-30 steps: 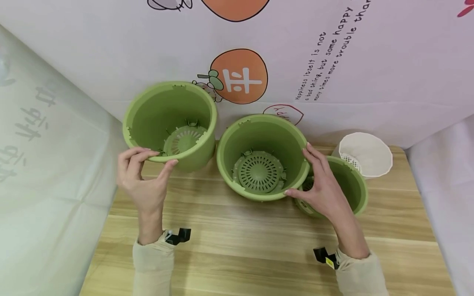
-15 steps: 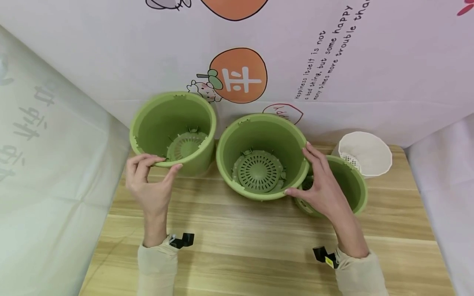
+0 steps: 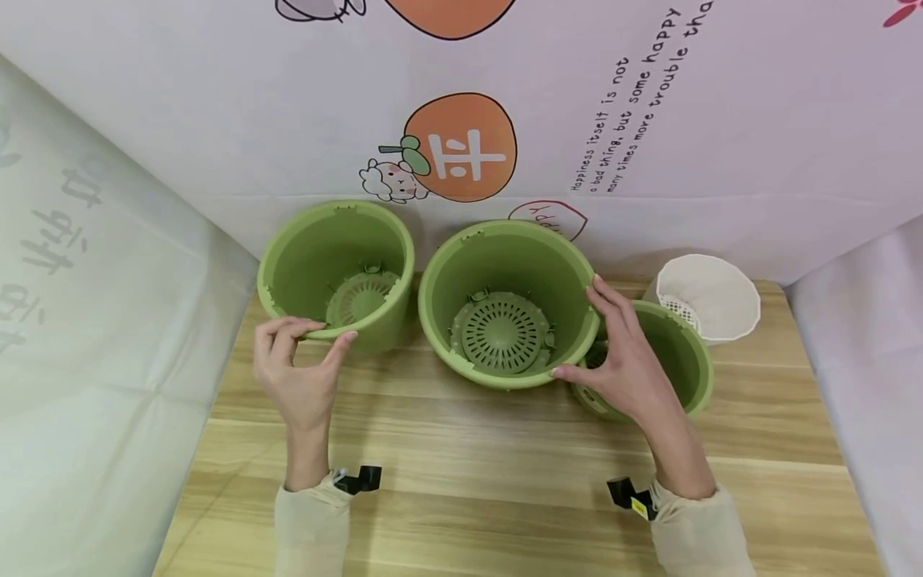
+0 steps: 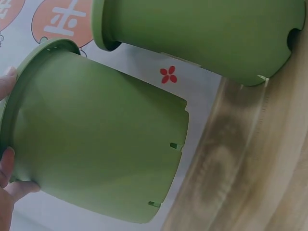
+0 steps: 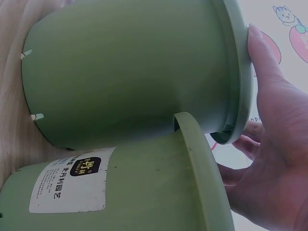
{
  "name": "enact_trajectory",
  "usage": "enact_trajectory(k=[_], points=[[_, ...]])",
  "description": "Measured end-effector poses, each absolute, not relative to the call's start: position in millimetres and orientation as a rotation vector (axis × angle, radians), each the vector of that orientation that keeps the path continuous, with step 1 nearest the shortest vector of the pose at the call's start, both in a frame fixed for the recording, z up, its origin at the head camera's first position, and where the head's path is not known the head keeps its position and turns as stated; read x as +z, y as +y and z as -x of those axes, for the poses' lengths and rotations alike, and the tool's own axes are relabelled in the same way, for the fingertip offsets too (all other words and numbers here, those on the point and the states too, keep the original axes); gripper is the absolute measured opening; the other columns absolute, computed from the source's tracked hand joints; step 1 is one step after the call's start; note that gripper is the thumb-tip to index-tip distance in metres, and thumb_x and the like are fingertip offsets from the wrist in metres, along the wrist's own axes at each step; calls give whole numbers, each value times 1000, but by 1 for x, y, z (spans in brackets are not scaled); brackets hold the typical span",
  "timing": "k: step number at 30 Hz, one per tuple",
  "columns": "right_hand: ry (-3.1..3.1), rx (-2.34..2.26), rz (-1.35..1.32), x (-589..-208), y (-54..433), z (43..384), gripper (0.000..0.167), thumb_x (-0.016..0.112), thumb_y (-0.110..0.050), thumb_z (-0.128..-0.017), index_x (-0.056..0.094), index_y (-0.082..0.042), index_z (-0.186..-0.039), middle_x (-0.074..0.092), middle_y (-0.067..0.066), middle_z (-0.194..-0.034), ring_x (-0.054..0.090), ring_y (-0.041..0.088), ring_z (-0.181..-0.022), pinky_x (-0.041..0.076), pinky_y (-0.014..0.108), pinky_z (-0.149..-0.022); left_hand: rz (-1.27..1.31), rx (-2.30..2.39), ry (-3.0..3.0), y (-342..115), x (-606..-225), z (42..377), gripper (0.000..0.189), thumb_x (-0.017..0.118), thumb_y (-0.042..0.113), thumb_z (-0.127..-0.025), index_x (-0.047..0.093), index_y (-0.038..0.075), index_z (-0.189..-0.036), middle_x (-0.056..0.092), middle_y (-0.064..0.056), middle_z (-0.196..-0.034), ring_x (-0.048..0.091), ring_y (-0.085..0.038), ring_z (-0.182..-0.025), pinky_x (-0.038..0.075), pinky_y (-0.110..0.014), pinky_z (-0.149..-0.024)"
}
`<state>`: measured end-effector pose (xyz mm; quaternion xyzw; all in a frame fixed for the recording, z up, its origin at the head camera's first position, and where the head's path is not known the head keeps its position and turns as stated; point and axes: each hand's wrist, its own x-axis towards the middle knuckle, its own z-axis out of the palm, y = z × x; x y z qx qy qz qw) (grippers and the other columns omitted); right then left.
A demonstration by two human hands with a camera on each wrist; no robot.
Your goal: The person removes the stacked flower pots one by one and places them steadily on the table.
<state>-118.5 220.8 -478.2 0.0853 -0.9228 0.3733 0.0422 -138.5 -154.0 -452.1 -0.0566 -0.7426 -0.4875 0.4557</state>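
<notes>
My left hand [image 3: 303, 377] grips the near rim of a green plastic flowerpot [image 3: 389, 336] at the left, fingers inside and thumb outside. In the left wrist view a gap shows between this pot's slotted base [image 4: 180, 139] and the wooden table. A second green flowerpot [image 3: 505, 373], with a slotted floor, stands upright in the middle. My right hand [image 3: 630, 365] holds its rim at the right, thumb at the front and fingers along the side. Beneath that hand is a third, smaller-looking green flowerpot [image 3: 685, 353], bearing a white label [image 5: 72, 185].
A white pot [image 3: 721, 300] with a mesh bottom stands at the back right. Behind the pots rises a printed white cloth [image 3: 303, 120], and more cloth hangs at both sides. The wooden table [image 3: 490, 481] stretches toward me in front.
My left hand has brought the left flowerpot lower and nearer, and slightly to the right. The right hand and the middle flowerpot have stayed nearly still.
</notes>
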Motion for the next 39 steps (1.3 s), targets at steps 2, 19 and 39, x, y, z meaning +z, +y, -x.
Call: enact_trajectory(k=[2, 19, 39], points=[[-2816, 1144, -271, -478, 221, 118, 116, 93, -36, -67, 25, -10, -157, 15, -2, -164, 25, 31, -146, 34, 59, -106, 138, -1203, -1838, -155, -455, 138, 62, 90, 40, -68, 65, -16, -78, 52, -36, -85, 51, -13, -91, 40, -27, -87], [-2834, 1149, -232, -478, 219, 118, 119, 94, -36, -65, 24, -11, -158, 14, -5, -164, 25, 31, -146, 34, 59, -107, 117, -1196, -1914, -155, -468, 130, 38, 89, 0, -53, 65, -15, -78, 52, -34, -85, 50, -14, -90, 41, -27, -89], [-2818, 1171, -212, -478, 216, 117, 117, 93, -36, -66, 25, -10, -158, 15, -4, -164, 24, 30, -147, 33, 59, -108, 79, -1192, -1986, -162, -486, 113, 37, 89, -9, -49, 65, -15, -77, 53, -14, -86, 53, -23, -82, 43, -25, -80]])
